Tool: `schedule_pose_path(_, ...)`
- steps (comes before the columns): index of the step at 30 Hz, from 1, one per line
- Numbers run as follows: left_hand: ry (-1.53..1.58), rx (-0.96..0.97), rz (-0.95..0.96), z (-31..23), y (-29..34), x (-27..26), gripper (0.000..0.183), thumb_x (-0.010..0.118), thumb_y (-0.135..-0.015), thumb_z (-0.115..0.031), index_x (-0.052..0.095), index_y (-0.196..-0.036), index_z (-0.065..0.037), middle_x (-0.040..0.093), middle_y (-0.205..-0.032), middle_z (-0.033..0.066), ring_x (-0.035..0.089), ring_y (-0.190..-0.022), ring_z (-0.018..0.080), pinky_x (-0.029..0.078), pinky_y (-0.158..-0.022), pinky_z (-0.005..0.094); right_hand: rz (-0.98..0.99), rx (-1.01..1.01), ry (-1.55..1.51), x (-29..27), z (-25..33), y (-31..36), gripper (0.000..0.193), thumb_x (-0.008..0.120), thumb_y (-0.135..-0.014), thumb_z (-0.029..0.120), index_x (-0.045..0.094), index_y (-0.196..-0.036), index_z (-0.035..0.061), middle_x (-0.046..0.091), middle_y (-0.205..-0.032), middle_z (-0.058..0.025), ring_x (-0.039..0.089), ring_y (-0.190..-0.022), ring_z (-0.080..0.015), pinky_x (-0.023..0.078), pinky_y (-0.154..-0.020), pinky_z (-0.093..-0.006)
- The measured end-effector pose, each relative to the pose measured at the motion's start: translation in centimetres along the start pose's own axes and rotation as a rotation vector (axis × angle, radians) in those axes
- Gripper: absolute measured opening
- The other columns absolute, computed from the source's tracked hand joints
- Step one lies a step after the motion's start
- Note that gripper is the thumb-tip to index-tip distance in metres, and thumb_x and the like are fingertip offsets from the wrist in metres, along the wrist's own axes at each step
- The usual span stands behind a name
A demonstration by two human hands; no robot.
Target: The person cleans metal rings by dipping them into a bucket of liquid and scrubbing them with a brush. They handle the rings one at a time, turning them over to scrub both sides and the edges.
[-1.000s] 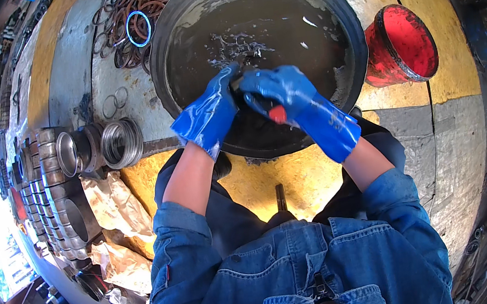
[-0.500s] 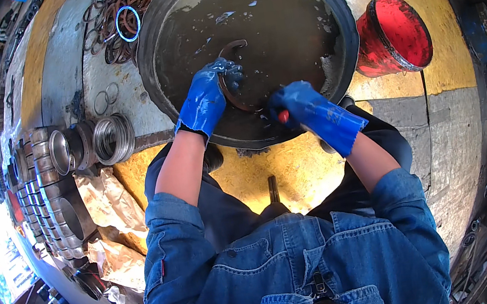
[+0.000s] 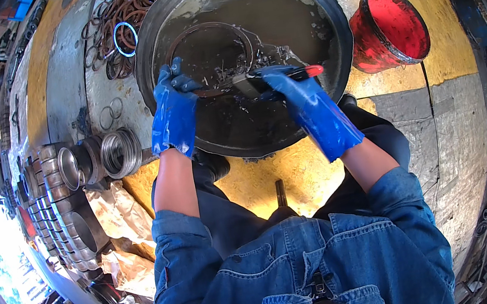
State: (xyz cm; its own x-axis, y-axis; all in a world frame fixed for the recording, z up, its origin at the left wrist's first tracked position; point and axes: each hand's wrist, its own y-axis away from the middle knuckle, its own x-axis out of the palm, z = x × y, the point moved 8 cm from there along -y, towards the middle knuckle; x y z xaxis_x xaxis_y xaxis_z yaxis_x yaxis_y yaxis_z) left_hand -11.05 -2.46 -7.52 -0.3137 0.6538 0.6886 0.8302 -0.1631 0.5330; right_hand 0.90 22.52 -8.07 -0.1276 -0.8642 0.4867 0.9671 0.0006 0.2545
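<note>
A wide dark basin (image 3: 143,66) of murky liquid stands in front of me. Over its left part, my blue-gloved left hand (image 3: 175,108) grips a thin brown ring (image 3: 249,46) by its near-left edge, and the ring lies almost flat to the view. My right hand (image 3: 307,106), gloved in blue too, is closed around a brush (image 3: 245,86) whose handle ends in red. The brush head meets the ring's near-right side, where liquid splashes up. The bristles are hard to make out amid the splash.
Brown rings (image 3: 133,12) lie heaped left of the basin, one bluish ring (image 3: 125,39) among them. A red bucket (image 3: 391,28) stands at the right. Metal rings (image 3: 121,152), stacked cylindrical parts (image 3: 68,208) and brown paper (image 3: 119,216) line the left.
The ring has turned from edge-on to nearly face-on. My left hand has moved left, and my right hand has risen slightly, bringing the brush into plain view against the ring with splashing.
</note>
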Motion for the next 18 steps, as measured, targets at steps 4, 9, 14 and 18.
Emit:
schedule_pose_path(4,-0.038,-0.108,0.167,-0.5,-0.5,-0.5,0.017,0.053,-0.104,-0.029,0.062,-0.108,-0.015,0.056,-0.074,-0.0084,0.040,-0.047,0.0033,0.034,-0.049,0.0267,-0.127,-0.030,-0.016,-4.1,1.4,-1.7,0.037,0.067,-0.095,0.021,0.069,-0.121,-0.0056,0.074,-0.108,-0.0142,0.071,-0.082,-0.0204,0.057,-0.070,-0.0319)
schedule_pose_path(9,-0.015,-0.350,0.280,1.6,-0.1,-0.5,0.034,0.053,-0.104,-0.033,0.061,-0.122,-0.005,0.052,-0.068,-0.0092,0.040,-0.045,0.0039,0.034,-0.048,0.0279,-0.306,-0.078,-0.091,-5.9,2.4,-3.0,0.036,0.064,-0.096,0.020,0.068,-0.122,-0.0048,0.074,-0.107,-0.0135,0.070,-0.082,-0.0192,0.056,-0.073,-0.0296)
schedule_pose_path(14,-0.423,-0.293,0.136,4.1,1.3,-0.7,0.035,0.056,-0.103,-0.036,0.063,-0.119,-0.006,0.053,-0.067,-0.0063,0.038,-0.043,0.0043,0.031,-0.045,0.0247,-0.341,-0.095,-0.080,-6.5,1.0,-2.6,0.037,0.066,-0.097,0.034,0.071,-0.117,0.0029,0.073,-0.103,-0.0077,0.067,-0.086,-0.0162,0.053,-0.082,-0.0306)
schedule_pose_path(18,-1.004,-0.053,0.198,3.9,4.0,2.9,0.029,0.062,-0.102,-0.033,0.067,-0.113,-0.006,0.059,-0.071,-0.0024,0.041,-0.048,0.0036,0.030,-0.046,0.0201,-0.395,0.109,0.149,-4.5,3.5,0.3,0.031,0.067,-0.097,0.032,0.072,-0.112,0.0048,0.071,-0.096,-0.0043,0.067,-0.087,-0.0137,0.052,-0.079,-0.0276)
